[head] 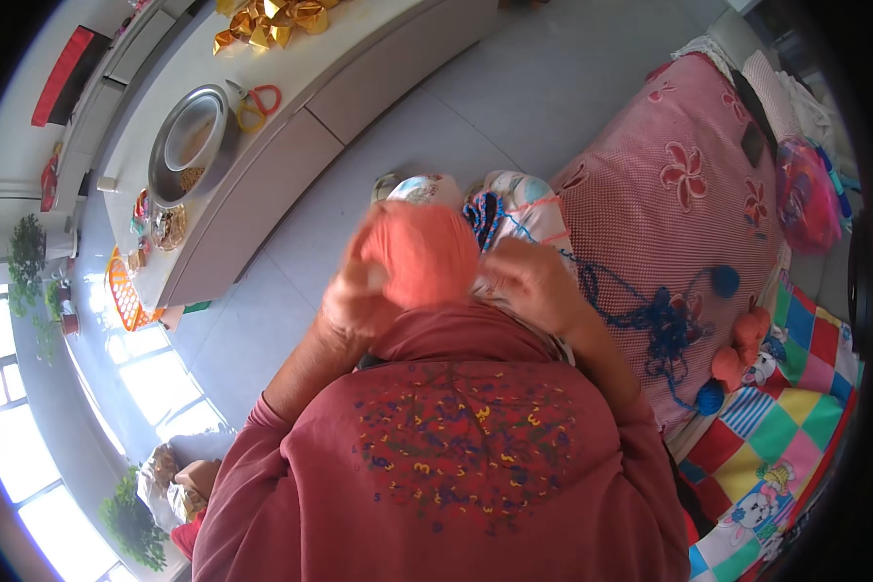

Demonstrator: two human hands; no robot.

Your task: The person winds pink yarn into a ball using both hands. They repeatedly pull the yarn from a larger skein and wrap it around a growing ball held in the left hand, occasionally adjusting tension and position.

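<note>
My left hand [360, 291] grips a large ball of coral yarn [425, 254] from its left side, in front of my waist. Close to the ball's right side is my right hand [531, 280], blurred, with its fingers bent; whether it pinches a strand cannot be made out. A bundle of blue and dark cord [484, 218] lies on my lap just beyond. Coral strands [545, 200] cross my patterned trouser leg. A blue strand runs right from the bundle to tangled blue yarn [669, 327] on the pink sofa cover.
Small blue balls [724, 281] and coral balls [727, 367] rest on the sofa cover [626, 174] at right, beside a patchwork cloth [800, 407]. At left, a long cabinet [284, 174] bears a metal bowl [161, 164], scissors [251, 105] and gold foil pieces [273, 22]. An orange basket [125, 291] stands near its end.
</note>
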